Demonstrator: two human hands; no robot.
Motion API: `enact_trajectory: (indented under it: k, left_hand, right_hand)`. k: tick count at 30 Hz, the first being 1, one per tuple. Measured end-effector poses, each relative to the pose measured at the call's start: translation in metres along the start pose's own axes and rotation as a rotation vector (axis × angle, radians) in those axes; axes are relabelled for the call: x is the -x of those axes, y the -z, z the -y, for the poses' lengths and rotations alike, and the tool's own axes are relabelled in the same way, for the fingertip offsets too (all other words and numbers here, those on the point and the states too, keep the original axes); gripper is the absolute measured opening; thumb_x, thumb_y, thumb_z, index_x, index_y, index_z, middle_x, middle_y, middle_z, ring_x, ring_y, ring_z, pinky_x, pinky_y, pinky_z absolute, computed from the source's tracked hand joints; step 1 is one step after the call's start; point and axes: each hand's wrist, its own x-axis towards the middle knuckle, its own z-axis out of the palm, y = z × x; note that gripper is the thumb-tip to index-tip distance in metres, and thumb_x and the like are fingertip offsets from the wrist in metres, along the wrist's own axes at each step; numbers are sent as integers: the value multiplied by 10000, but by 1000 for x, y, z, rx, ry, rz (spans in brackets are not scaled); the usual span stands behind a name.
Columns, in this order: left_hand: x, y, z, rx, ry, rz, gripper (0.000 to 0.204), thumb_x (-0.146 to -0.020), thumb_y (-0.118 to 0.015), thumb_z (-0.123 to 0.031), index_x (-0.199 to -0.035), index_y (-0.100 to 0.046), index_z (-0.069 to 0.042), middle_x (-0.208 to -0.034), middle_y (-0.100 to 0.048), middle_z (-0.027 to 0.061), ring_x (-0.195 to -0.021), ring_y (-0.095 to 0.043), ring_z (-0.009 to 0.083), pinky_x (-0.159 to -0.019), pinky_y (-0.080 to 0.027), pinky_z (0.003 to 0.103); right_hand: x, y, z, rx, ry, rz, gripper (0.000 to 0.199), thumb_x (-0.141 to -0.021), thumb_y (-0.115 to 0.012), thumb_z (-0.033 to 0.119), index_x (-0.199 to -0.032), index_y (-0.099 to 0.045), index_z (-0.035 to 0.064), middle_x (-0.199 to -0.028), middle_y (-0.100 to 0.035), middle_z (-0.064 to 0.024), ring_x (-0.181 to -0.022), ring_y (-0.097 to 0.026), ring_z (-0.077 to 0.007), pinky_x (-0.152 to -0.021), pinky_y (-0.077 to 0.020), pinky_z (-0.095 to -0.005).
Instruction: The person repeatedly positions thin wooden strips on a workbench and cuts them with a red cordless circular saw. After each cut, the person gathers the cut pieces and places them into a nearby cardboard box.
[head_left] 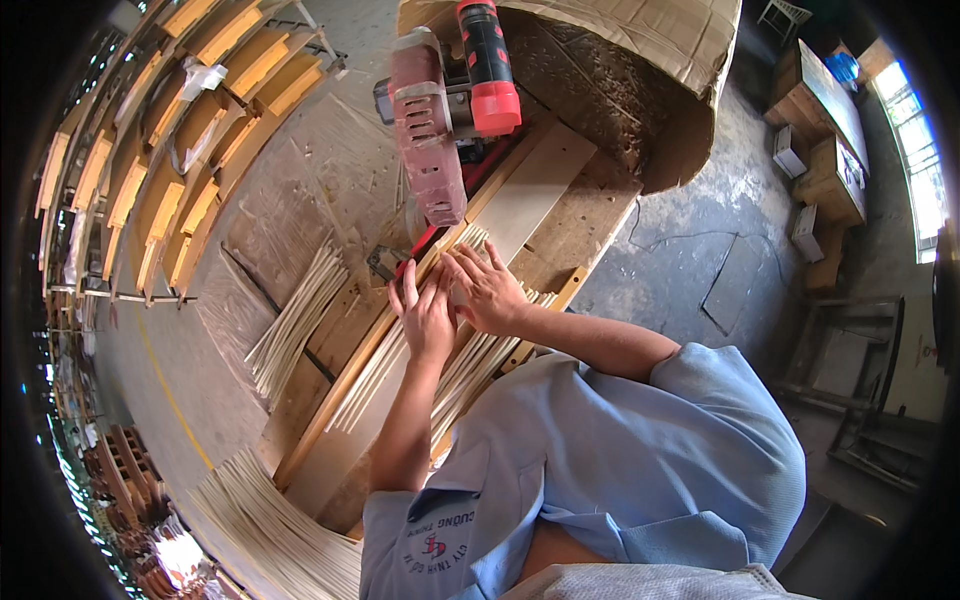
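A bundle of thin pale rods (pixel 368 378) lies lengthwise along a wooden fence strip (pixel 330 408) on the bench. Over the bundle's far part, my left hand (pixel 428 312) rests with fingers stretched and a little apart. Beside it, my right hand (pixel 488 290) lies flat across the rods with its fingers extended. The rod tips show just beyond my fingers. Close ahead stands a chop saw (pixel 425 130) with a dusty red guard and a black-and-red handle (pixel 490 75). More loose rods (pixel 478 372) lie under my right forearm.
Left on the bench is another rod bundle (pixel 298 325), with a large pile of rods (pixel 275 525) nearer me. A big cardboard box (pixel 690 50) stands open behind the saw. Shelving with wooden pieces (pixel 175 150) rises at far left; wooden cabinets (pixel 825 110) stand at far right.
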Motion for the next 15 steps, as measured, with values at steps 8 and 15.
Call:
enact_trajectory:
  k: [8,15]
  left_hand:
    - [2,-3,1,-9,10,-1,534,-922,-704,-189,-1453,-662,-165,-1490,-644,-31,-1536,-374,373,-1224,-220,683]
    - [5,-1,4,-4,13,1,394,-936,-690,-149,-1324,-726,-91,-1472,-655,4,-1550,-351,374,-1237,-204,680]
  right_hand:
    - [-3,1,-4,12,24,38,1049,-875,-773,421,-1666,-225,3,-1694,-341,-161,-1616,-234,-312,-1328,-102,-574]
    - [-10,27,-49,-254,-91,-352,635,-828,-826,200,-1421,-629,84,-1368,-627,-149,-1321,-537,-369,-1167,-432,-483]
